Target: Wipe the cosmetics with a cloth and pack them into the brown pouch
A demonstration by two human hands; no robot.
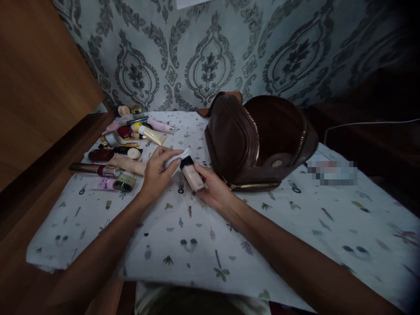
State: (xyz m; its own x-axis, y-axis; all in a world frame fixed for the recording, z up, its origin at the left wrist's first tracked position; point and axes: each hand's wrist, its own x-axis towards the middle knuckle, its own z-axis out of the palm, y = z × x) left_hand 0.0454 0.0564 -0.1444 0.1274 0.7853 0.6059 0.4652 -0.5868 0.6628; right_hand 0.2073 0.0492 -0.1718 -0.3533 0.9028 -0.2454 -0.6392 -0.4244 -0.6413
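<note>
In my right hand [215,186] I hold a small foundation bottle [193,176] with a black cap, tilted, its capped end pointing up and left. My left hand [160,168] pinches a white wipe [179,158], which meets the bottle's black cap. Just beyond my right hand stands a brown leather bag [229,140], its zipped top gaping. Left of my left hand lie cosmetics: a cream tube [152,134], a pink tube [160,125], a purple-and-white tube [101,183], a green-tinted jar [124,183] and several others.
A white patterned cloth [203,245] covers the table. Wooden furniture [42,87] rises at the left, and a patterned wall [210,57] closes off the back. At the right a pixelated item [333,172] lies on the cloth; a white cable [370,124] runs behind it.
</note>
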